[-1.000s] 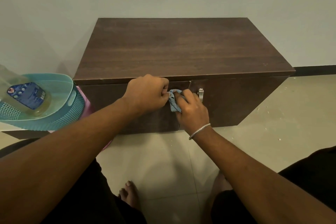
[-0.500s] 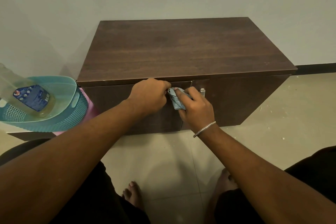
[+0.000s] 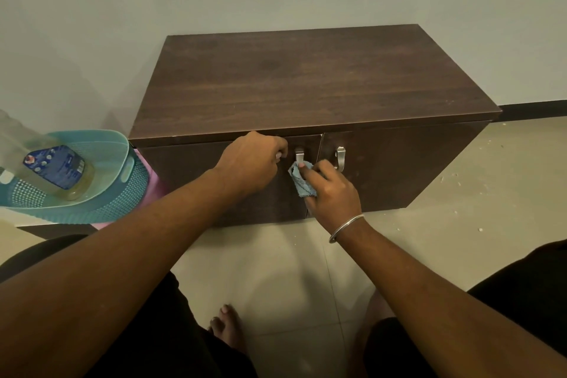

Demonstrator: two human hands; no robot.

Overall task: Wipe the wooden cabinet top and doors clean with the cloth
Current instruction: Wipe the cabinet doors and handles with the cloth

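Observation:
The dark wooden cabinet (image 3: 306, 80) stands against the wall with both doors closed. My right hand (image 3: 333, 190) grips a small blue cloth (image 3: 302, 182) and presses it on the left door (image 3: 190, 169), just below that door's metal handle (image 3: 299, 156). My left hand (image 3: 253, 163) rests against the top of the left door, just left of the handle. Its fingers are curled and nothing shows in its grip. The right door's handle (image 3: 340, 156) is uncovered.
A teal plastic basket (image 3: 101, 193) holding a bottle of yellowish liquid (image 3: 58, 169) sits on a low surface left of the cabinet. Tiled floor (image 3: 460, 193) with scattered white specks lies to the right. My bare foot (image 3: 228, 325) is on the floor below.
My right hand has slid the cloth down off the left handle, which now shows. My left hand has drawn slightly left, away from that handle.

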